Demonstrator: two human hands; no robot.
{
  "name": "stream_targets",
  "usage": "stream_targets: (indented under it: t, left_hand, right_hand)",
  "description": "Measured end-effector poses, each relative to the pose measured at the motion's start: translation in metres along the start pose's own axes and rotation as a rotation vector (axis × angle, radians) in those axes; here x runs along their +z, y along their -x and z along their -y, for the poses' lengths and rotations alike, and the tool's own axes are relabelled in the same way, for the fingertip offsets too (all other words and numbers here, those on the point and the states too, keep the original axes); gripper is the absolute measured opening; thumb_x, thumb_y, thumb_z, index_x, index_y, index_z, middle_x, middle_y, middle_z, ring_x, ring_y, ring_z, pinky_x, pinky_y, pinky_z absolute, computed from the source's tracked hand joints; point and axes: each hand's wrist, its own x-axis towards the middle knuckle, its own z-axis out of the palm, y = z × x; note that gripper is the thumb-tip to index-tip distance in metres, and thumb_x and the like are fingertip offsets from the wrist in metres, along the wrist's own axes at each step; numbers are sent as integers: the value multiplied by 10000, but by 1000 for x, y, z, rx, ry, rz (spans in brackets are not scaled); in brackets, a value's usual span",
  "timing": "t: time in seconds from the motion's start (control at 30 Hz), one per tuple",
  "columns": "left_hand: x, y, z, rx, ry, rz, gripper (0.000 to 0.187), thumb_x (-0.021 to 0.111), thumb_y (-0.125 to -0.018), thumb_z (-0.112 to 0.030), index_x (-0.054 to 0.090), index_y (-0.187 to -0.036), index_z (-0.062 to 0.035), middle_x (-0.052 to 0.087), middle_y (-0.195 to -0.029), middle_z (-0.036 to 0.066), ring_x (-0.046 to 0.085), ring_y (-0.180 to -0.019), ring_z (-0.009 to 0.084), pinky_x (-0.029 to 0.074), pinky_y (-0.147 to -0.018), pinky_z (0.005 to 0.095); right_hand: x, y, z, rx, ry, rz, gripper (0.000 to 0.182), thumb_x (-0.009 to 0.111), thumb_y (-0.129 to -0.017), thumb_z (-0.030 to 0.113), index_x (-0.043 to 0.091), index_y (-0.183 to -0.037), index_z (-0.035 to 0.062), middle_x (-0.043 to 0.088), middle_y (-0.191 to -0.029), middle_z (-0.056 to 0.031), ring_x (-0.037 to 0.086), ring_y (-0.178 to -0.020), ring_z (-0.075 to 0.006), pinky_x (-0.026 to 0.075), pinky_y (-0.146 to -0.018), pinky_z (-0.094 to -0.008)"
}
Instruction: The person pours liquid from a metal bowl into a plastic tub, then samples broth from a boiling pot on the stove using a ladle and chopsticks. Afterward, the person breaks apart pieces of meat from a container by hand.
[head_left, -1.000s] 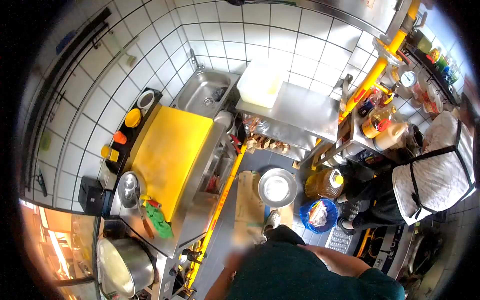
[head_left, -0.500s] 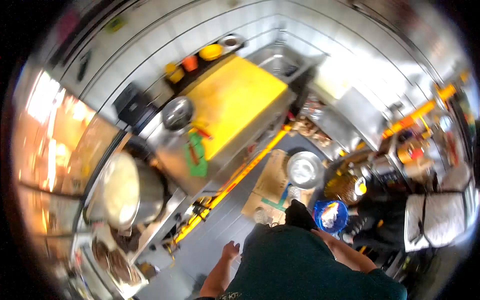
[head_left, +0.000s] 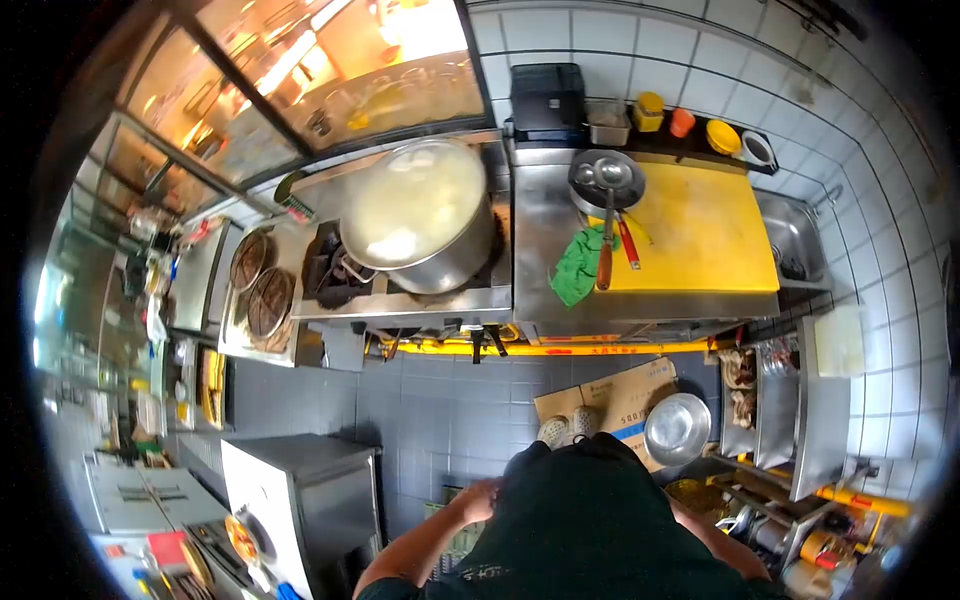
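I see one left hand (head_left: pixel 482 500) by one dark green cloth shirt (head_left: pixel 570 520); the right hand is hidden. I can't tell if either is open. One round silver metal bowl (head_left: pixel 678 430) sits at the right edge of one flat brown cardboard sheet (head_left: pixel 628 388)

The shirt (head_left: pixel 575 520) is dark green, the cloth (head_left: pixel 573 275) bright green, the board (head_left: pixel 705 225) yellow. White tiles (head_left: pixel 600 33) carry a grid of dark lines above a dark grey floor (head_left: pixel 440 395); the pot (head_left: pixel 450 262) is silver, the cardboard (head_left: pixel 600 395) brown with a blue stripe, the cup (head_left: pixel 682 123) orange.
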Motion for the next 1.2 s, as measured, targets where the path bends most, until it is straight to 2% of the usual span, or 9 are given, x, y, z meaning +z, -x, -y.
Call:
stream_targets:
  t: [0.07, 0.1, 0.17, 0.2, 0.43, 0.63, 0.93, 1.07, 1.2]
  left_hand:
    - [11, 22, -12, 112, -117, -104, 753, 635, -788, -238, 334, -1434, 6, 452, -1395, 247, 479, -1261, 389, 405, -1053, 434]
    - [-19, 56, -69, 129, -221, -151, 783, 642, -787, -247, 301, -1446, 3, 416, -1418, 246, 459, -1278, 390, 391, -1065, 436]
    - [-25, 81, -106, 222, -280, -246, 827, 652, -787, -273, 260, -1461, 3, 362, -1451, 244, 428, -1302, 393, 363, -1087, 441]
    - [-15, 85, -109, 300, -234, -297, 841, 655, -789, -290, 252, -1465, 6, 342, -1461, 243, 418, -1309, 396, 350, -1097, 445]
    - [62, 77, -112, 181, 344, -480, 757, 597, -847, -427, 353, -1457, -49, 276, -1513, 279, 355, -1375, 399, 300, -1139, 435]
    - [45, 88, -141, 300, 224, -567, 688, 593, -855, -384, 396, -1443, -86, 312, -1509, 234, 382, -1362, 372, 307, -1138, 414]
    - [43, 126, -53, 112, 762, -437, 548, 524, -924, -244, 413, -1423, -48, 436, -1429, 174, 440, -1310, 283, 336, -1113, 371]
    - [45, 170, -5, -58, 1068, -448, 489, 493, -955, -182, 420, -1414, -31, 491, -1393, 148, 466, -1287, 244, 348, -1103, 351]
    - [65, 201, 56, -81, 1065, -416, 411, 426, -994, -124, 444, -1390, -15, 508, -1390, 122, 486, -1273, 201, 363, -1104, 331]
  right_hand:
    - [-6, 1, 24, 12, 104, 41, 498, 620, -930, 351, 526, -1311, 44, 614, -1197, -108, 577, -1057, -231, 452, -943, -388]
    - [-8, 1, 34, 20, 150, 62, 496, 618, -931, 347, 525, -1312, 43, 612, -1201, -109, 575, -1061, -232, 451, -946, -388]
    - [-11, -1, 53, 38, 239, 104, 492, 616, -933, 340, 523, -1313, 43, 608, -1209, -112, 571, -1069, -232, 447, -952, -387]
    - [-13, -3, 61, 47, 279, 124, 489, 614, -934, 337, 522, -1314, 43, 605, -1214, -113, 569, -1072, -233, 446, -955, -387]
    - [-4, -19, 89, 88, 490, 261, 474, 605, -941, 313, 514, -1318, 41, 590, -1243, -123, 553, -1100, -236, 435, -976, -384]
    - [23, -23, 115, 28, 607, 303, 461, 597, -947, 293, 508, -1322, 39, 576, -1269, -130, 540, -1123, -239, 425, -994, -382]
    - [123, -48, 95, -150, 684, 225, 443, 584, -956, 262, 498, -1328, 36, 556, -1307, -142, 521, -1158, -243, 410, -1021, -379]
    - [185, -48, 82, -54, 591, 70, 418, 569, -957, 223, 500, -1324, 34, 550, -1328, -166, 517, -1186, -241, 412, -1022, -375]
    - [161, -126, 19, -109, 678, 39, 442, 544, -950, 276, 517, -1311, 21, 558, -1316, -210, 549, -1179, -294, 442, -991, -402]
